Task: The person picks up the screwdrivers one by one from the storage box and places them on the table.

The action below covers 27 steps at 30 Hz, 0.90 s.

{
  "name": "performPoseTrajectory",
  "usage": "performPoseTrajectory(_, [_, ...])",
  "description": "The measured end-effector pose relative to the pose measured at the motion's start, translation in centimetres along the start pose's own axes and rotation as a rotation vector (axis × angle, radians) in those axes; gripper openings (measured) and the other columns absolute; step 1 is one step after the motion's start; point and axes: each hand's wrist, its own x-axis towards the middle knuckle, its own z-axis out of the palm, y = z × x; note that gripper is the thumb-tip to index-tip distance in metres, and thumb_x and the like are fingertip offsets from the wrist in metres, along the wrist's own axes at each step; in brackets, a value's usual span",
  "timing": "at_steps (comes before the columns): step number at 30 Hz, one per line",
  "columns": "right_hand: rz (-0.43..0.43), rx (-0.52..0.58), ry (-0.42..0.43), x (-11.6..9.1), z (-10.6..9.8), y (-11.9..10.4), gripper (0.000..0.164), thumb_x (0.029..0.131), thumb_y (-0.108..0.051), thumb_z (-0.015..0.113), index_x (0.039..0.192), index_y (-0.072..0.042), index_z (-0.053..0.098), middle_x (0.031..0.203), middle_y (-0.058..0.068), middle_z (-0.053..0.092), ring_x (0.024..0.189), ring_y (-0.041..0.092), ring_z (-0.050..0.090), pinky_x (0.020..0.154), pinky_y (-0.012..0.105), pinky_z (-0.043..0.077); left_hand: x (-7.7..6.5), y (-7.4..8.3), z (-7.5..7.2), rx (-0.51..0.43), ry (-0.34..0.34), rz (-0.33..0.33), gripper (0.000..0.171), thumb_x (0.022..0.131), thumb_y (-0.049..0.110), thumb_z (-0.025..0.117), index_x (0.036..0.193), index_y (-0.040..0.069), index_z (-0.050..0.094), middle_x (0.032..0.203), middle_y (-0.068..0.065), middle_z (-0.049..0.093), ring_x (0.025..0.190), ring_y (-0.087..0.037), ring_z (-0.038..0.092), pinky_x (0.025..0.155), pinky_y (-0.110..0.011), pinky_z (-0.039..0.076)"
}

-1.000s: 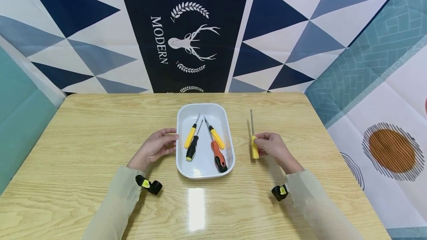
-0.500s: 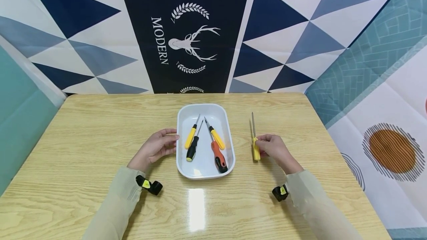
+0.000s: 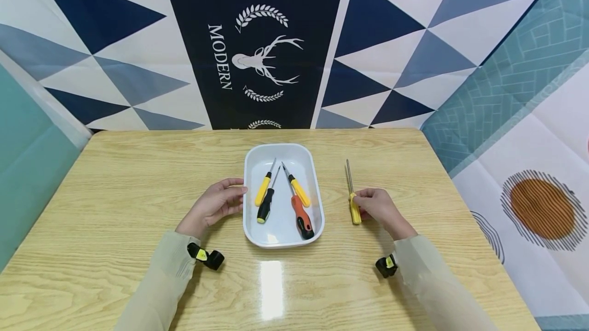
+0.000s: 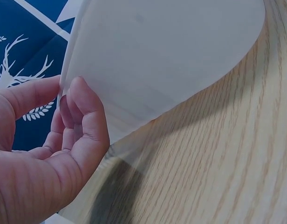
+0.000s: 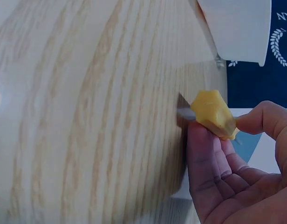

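Observation:
A yellow-handled screwdriver is pinched by its handle between the thumb and fingers of my right hand, right of the tray. Its shaft points toward the back of the table; the right wrist view shows the handle's faceted end toward the camera. At the left side of the white tray, my left hand holds the rim, with the thumb at the edge and curled fingers against the outer wall. Inside lie two yellow-and-black screwdrivers, a black one and an orange-and-black one.
The tray and both hands are over a wood-grain table. Behind it hangs a patterned cloth with a deer's head, and another cloth covers the right side. A black camera mount sits at each wrist.
My right hand has drawn the yellow-handled screwdriver slightly toward me and a little to the right. The left hand and the tray have stayed in place.

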Motion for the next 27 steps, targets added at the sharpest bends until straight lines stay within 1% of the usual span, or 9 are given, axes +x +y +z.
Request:
performPoseTrajectory(7, [-0.003,-0.022,0.013,0.07,-0.15,0.03,0.032,0.088,-0.019,0.049,0.11,0.004,0.052,0.086,0.006,0.056,0.067,0.012,0.054,0.063,0.028,0.053,0.01,0.01,-0.04,-0.001,-0.003,0.002,0.054,0.083,0.013,0.06,0.128,0.0,0.033,0.088,-0.003,0.057,0.071,-0.01,0.057,0.069,-0.025,0.053])
performPoseTrajectory(15, [-0.004,-0.033,0.019,0.07,-0.09,-0.16,0.031,0.088,-0.018,0.05,0.109,0.004,0.054,0.084,0.006,0.056,0.065,0.012,0.053,0.061,0.028,0.053,-0.04,0.06,-0.01,0.004,-0.003,-0.004,0.058,0.081,0.016,0.063,0.128,0.001,0.033,0.092,-0.003,0.058,0.075,-0.01,0.057,0.069,-0.024,0.053])
performPoseTrajectory(21, [-0.001,-0.036,0.02,0.0,0.06,-0.28,0.03,0.086,-0.017,0.052,0.106,0.005,0.055,0.084,0.006,0.057,0.064,0.011,0.053,0.06,0.027,0.053,-0.01,0.06,0.06,-0.005,0.0,-0.01,0.056,0.082,0.016,0.062,0.128,0.001,0.033,0.09,-0.003,0.058,0.074,-0.01,0.057,0.068,-0.024,0.052])
performPoseTrajectory(27, [0.006,-0.079,0.033,0.02,0.09,-0.43,0.029,0.086,-0.018,0.053,0.105,0.004,0.056,0.084,0.008,0.057,0.064,0.012,0.053,0.059,0.026,0.051,-0.02,0.09,0.12,-0.009,-0.001,-0.012,0.054,0.082,0.016,0.062,0.126,0.001,0.034,0.088,-0.002,0.058,0.072,-0.009,0.057,0.067,-0.023,0.052])
